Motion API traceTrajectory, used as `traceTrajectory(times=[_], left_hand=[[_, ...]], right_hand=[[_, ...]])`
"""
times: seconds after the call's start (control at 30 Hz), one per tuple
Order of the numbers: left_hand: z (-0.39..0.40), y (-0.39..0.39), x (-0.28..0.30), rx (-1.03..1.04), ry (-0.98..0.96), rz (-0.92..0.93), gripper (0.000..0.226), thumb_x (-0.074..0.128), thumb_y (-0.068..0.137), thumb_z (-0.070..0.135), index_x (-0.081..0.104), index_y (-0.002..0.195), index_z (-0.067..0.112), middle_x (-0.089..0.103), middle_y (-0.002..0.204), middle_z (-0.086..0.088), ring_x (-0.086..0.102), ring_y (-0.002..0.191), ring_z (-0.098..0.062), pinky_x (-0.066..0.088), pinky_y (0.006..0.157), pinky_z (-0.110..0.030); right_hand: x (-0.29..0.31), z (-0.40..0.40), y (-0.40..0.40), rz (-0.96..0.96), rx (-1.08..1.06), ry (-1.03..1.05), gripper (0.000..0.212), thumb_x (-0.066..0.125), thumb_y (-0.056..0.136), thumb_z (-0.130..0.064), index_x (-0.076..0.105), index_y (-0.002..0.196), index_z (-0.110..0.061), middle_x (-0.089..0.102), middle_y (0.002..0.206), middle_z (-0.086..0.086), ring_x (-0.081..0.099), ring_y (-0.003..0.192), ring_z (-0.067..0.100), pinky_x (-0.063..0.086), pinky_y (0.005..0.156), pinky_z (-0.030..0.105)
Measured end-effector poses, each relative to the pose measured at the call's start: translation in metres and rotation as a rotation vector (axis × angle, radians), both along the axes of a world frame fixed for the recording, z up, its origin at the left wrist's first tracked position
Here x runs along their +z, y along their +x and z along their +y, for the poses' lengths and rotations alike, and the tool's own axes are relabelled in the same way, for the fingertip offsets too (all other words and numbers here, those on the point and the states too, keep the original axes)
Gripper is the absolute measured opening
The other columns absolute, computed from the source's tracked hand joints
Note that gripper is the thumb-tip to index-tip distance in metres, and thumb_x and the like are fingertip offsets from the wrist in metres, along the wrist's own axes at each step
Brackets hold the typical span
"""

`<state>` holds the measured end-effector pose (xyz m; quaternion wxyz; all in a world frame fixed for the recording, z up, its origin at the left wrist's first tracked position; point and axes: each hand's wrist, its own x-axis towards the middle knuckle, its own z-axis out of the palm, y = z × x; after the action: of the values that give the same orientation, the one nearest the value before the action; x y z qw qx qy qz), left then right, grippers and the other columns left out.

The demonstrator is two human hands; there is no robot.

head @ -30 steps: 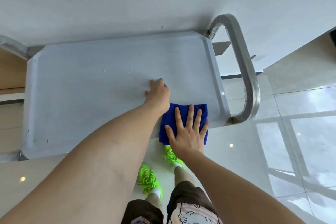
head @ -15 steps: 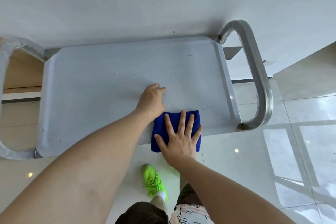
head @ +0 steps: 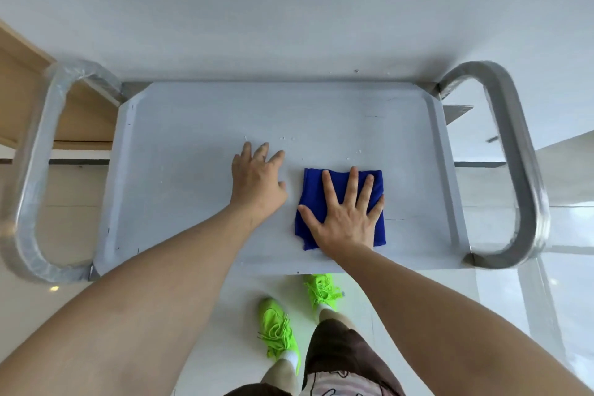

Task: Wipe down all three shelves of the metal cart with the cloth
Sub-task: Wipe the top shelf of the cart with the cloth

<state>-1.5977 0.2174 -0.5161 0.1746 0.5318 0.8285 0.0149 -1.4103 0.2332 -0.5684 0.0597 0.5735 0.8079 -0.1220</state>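
Metal cart's flat grey top shelf [head: 180, 202] fills the middle of the view, a shallow rimmed tray seen from straight above, pushed up against a pale wall [head: 289, 10]. Only this top shelf shows; any lower ones are hidden beneath it.

Starting at the left, a curved, brushed-steel loop handle [head: 32, 177] sticks out from the shelf's end, with a light wooden piece of furniture [head: 29, 90] behind it. Moving in across the tray, the surface is bare apart from a few small water droplets [head: 286, 138] near the centre, towards the wall side.

Just below those drops lies the left hand [head: 257, 180], palm down on the metal, fingers stretched out and slightly spread, holding nothing. Just beside it, not touching, is the folded, bright blue cloth [head: 310, 228], lying flat on the right half of the shelf, nearer the front edge than the wall. The right hand [head: 345, 219] presses on top of it, palm flat, fingers straight and fanned wide, covering most of the fabric.

Further right, the tray's raised rim meets a second steel loop handle [head: 520, 170], with glossy white floor tiles [head: 562, 315] beyond. In front of the cart stand two neon-green sneakers [head: 278, 328].
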Motion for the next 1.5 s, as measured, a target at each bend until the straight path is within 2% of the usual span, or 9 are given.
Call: traceTrajectory(times=[0.17, 0.3, 0.43, 0.63, 0.8, 0.93, 1.0, 1.2, 1.5], left_hand=[[0.031, -0.007, -0.006, -0.012, -0.042, -0.036, 0.071, 0.061, 0.084, 0.033, 0.034, 0.149, 0.026, 0.026, 0.159, -0.011, 0.01, 0.147, -0.037, 0.017, 0.117, -0.054], [0.042, -0.02, -0.009, 0.016, -0.016, -0.022, 0.065, 0.06, 0.08, 0.028, 0.042, 0.143, 0.02, 0.034, 0.154, -0.012, 0.019, 0.145, -0.036, 0.021, 0.115, -0.055], [0.047, -0.025, -0.011, -0.024, 0.028, -0.015, 0.061, 0.061, 0.084, 0.039, 0.048, 0.139, 0.018, 0.04, 0.148, -0.016, 0.032, 0.139, -0.033, 0.028, 0.113, -0.051], [0.045, -0.028, -0.012, -0.004, 0.043, -0.031, 0.055, 0.061, 0.082, 0.036, 0.05, 0.136, 0.028, 0.041, 0.148, -0.009, 0.04, 0.132, -0.03, 0.038, 0.105, -0.046], [0.042, -0.036, -0.012, 0.018, 0.027, -0.132, 0.06, 0.056, 0.088, 0.02, 0.041, 0.145, 0.027, 0.032, 0.157, -0.004, 0.029, 0.143, -0.027, 0.031, 0.114, -0.043], [0.038, -0.052, -0.012, 0.075, 0.04, -0.323, 0.067, 0.054, 0.087, 0.003, 0.037, 0.148, 0.023, 0.027, 0.16, 0.007, 0.02, 0.147, -0.014, 0.018, 0.112, -0.02], [0.036, -0.059, -0.014, 0.039, 0.012, -0.345, 0.068, 0.055, 0.088, 0.002, 0.035, 0.15, 0.024, 0.022, 0.161, 0.012, 0.014, 0.148, -0.009, 0.012, 0.111, -0.017], [0.029, -0.068, -0.022, -0.093, -0.059, -0.324, 0.083, 0.059, 0.088, 0.001, 0.02, 0.155, 0.03, 0.006, 0.163, 0.017, 0.002, 0.149, -0.006, 0.015, 0.113, -0.02], [0.028, -0.074, -0.018, -0.15, -0.057, -0.332, 0.072, 0.059, 0.092, 0.004, 0.028, 0.152, 0.026, 0.006, 0.163, 0.013, 0.002, 0.15, -0.008, 0.028, 0.117, -0.033]], right_hand=[[-0.003, 0.049, -0.023, 0.015, 0.001, 0.013, 0.085, 0.009, 0.081, -0.09, -0.003, 0.154, -0.048, -0.007, 0.167, 0.009, -0.02, 0.149, 0.038, -0.01, 0.115, 0.065], [-0.005, 0.099, -0.054, 0.048, 0.013, 0.022, 0.086, 0.011, 0.081, -0.09, -0.002, 0.155, -0.046, -0.009, 0.167, 0.011, -0.019, 0.149, 0.038, -0.011, 0.114, 0.066], [-0.007, 0.13, -0.084, 0.04, -0.005, 0.02, 0.089, 0.007, 0.081, -0.09, -0.001, 0.156, -0.042, -0.013, 0.166, 0.014, -0.02, 0.149, 0.041, -0.01, 0.113, 0.068], [-0.005, 0.16, -0.118, 0.04, -0.02, 0.038, 0.092, 0.008, 0.084, -0.086, -0.002, 0.158, -0.033, -0.011, 0.165, 0.02, -0.017, 0.148, 0.045, -0.009, 0.113, 0.069], [-0.004, 0.168, -0.141, 0.045, -0.048, 0.053, 0.092, 0.01, 0.086, -0.084, 0.002, 0.159, -0.028, -0.007, 0.165, 0.023, -0.014, 0.148, 0.047, -0.007, 0.113, 0.07], [-0.002, 0.17, -0.145, 0.041, -0.052, 0.049, 0.092, 0.009, 0.087, -0.083, 0.003, 0.159, -0.027, -0.007, 0.165, 0.024, -0.013, 0.149, 0.047, -0.005, 0.113, 0.071], [-0.002, 0.169, -0.144, 0.046, -0.045, 0.05, 0.091, 0.009, 0.087, -0.082, 0.003, 0.159, -0.026, -0.007, 0.165, 0.023, -0.013, 0.149, 0.047, -0.006, 0.113, 0.071], [-0.003, 0.158, -0.14, 0.058, -0.041, 0.049, 0.09, 0.008, 0.088, -0.081, 0.004, 0.159, -0.027, -0.007, 0.165, 0.023, -0.013, 0.149, 0.047, -0.005, 0.113, 0.071], [-0.004, 0.087, -0.12, 0.065, -0.033, 0.024, 0.082, 0.009, 0.092, -0.077, 0.003, 0.159, -0.03, -0.007, 0.166, 0.02, -0.014, 0.149, 0.044, -0.006, 0.114, 0.069]])
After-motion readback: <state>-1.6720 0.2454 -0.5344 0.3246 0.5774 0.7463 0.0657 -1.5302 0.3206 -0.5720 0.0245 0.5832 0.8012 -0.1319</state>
